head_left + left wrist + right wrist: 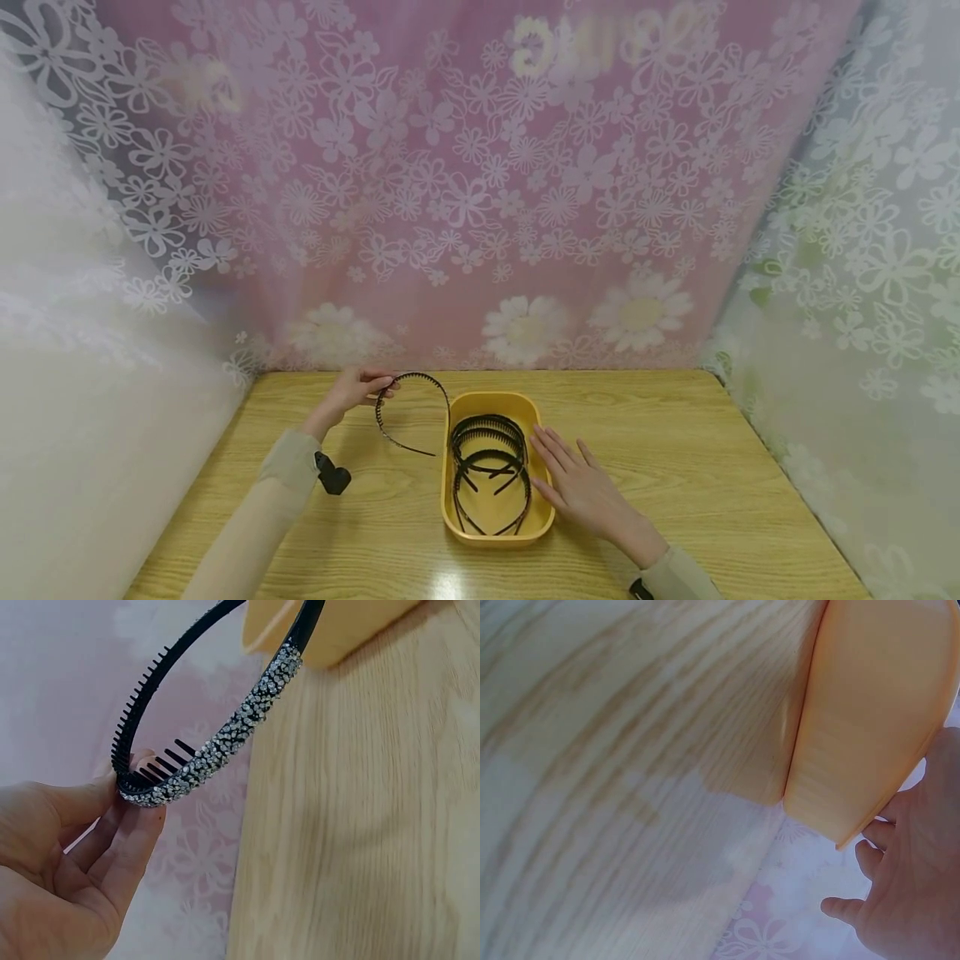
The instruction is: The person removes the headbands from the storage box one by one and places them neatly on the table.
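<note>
My left hand (pixel 358 390) pinches a black toothed headband (pixel 415 377) at its bend, left of the yellow bin (pixel 498 540). In the left wrist view, silvery sparkling stones cover part of this headband (pixel 225 742), and the fingertips and thumb of the left hand (pixel 82 855) meet at its curve. Several more black headbands (pixel 491 457) lie overlapping inside the bin. On the bin's right side, my right hand (pixel 581 487) rests with straight fingers along the rim. The right wrist view has the right hand (pixel 911 862) beside the bin's outer wall (pixel 870 712).
The bin stands on a wood-grain table (pixel 637 433). A pink flowered curtain (pixel 465 208) hangs behind the table's back edge, and pale flowered sheets (pixel 885 275) border the sides. Each wrist carries a black device, such as the left wrist camera (pixel 332 475).
</note>
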A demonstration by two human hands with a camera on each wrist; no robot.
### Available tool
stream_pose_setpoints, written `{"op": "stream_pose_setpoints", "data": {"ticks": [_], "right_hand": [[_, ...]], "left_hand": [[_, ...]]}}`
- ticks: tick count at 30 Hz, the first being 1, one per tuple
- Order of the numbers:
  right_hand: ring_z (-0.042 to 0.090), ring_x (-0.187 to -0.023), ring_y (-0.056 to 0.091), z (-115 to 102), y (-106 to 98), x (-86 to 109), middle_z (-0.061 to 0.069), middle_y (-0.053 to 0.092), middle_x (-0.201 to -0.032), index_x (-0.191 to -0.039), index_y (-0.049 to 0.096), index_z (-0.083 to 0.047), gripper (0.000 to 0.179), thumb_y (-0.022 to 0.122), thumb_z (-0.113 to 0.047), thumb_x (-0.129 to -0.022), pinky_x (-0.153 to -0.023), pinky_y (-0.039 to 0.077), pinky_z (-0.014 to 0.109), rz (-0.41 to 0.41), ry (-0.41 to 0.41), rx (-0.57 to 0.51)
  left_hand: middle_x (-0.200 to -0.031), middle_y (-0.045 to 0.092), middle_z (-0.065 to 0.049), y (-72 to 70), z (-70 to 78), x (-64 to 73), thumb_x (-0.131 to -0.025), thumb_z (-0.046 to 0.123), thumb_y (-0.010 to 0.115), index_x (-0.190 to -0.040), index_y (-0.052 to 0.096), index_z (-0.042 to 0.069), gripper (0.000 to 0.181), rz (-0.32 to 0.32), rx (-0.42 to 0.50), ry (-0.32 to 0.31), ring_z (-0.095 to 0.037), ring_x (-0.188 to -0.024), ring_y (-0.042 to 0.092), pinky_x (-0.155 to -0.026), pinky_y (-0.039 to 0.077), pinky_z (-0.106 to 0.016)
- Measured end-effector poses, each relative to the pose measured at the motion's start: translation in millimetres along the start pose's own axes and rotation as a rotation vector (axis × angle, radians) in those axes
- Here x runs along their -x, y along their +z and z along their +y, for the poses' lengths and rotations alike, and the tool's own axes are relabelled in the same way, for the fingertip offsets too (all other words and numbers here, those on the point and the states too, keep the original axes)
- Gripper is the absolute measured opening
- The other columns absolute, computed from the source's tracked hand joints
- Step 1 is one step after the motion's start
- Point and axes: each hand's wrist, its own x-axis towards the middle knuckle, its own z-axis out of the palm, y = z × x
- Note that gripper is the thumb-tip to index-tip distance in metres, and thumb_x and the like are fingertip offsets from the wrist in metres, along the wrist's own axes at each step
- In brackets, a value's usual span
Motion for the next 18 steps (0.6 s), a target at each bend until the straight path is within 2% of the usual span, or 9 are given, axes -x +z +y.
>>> {"op": "stream_pose_setpoints", "data": {"ticks": [4,8,11,15,18], "right_hand": [[0.034,-0.148,0.035,-0.1,-0.5,-0.4,0.01,0.033,-0.164,-0.157,0.037,-0.005,0.067,0.058,-0.039,-0.103,-0.114,0.028,0.066,0.002,-0.005,-0.003],[0.03,-0.151,0.03,0.8,-0.7,-0.7,0.008,0.03,-0.165,-0.159,0.033,-0.008,0.068,0.057,-0.04,-0.104,-0.116,0.026,0.065,-0.029,0.013,-0.012],[0.028,-0.152,0.027,1.2,-1.0,-0.7,0.006,0.028,-0.166,-0.16,0.031,-0.01,0.069,0.056,-0.041,-0.104,-0.117,0.025,0.065,-0.043,0.017,-0.019],[0.028,-0.151,0.029,1.6,-0.3,-0.4,0.007,0.028,-0.166,-0.16,0.032,-0.009,0.069,0.055,-0.042,-0.104,-0.117,0.026,0.065,-0.035,0.009,-0.016],[0.03,-0.15,0.031,1.8,0.3,-0.4,0.008,0.029,-0.166,-0.159,0.033,-0.008,0.068,0.056,-0.041,-0.104,-0.116,0.026,0.065,-0.028,0.008,-0.014]], "left_hand": [[-0.123,0.068,-0.025,-13.4,-12.4,3.6,-0.107,0.011,0.052,-0.137,0.058,-0.01,0.037,0.03,-0.001,-0.014,-0.009,-0.091,0.071,-0.096,0.054,-0.051],[-0.125,0.067,-0.025,-25.4,-22.6,7.2,-0.108,0.012,0.05,-0.138,0.056,-0.01,0.037,0.061,-0.034,-0.041,-0.026,-0.103,0.071,-0.098,0.053,-0.053],[-0.126,0.067,-0.024,-33.4,-30.7,11.3,-0.108,0.013,0.05,-0.139,0.056,-0.01,0.038,0.083,-0.053,-0.061,-0.031,-0.108,0.069,-0.098,0.053,-0.052],[-0.127,0.066,-0.025,-42.1,-39.4,18.3,-0.109,0.013,0.048,-0.139,0.054,-0.011,0.039,0.106,-0.068,-0.084,-0.015,-0.097,0.071,-0.097,0.053,-0.051],[-0.126,0.067,-0.026,-45.5,-44.2,22.1,-0.109,0.012,0.048,-0.139,0.054,-0.011,0.039,0.115,-0.072,-0.105,-0.018,-0.098,0.071,-0.096,0.054,-0.051]]}}
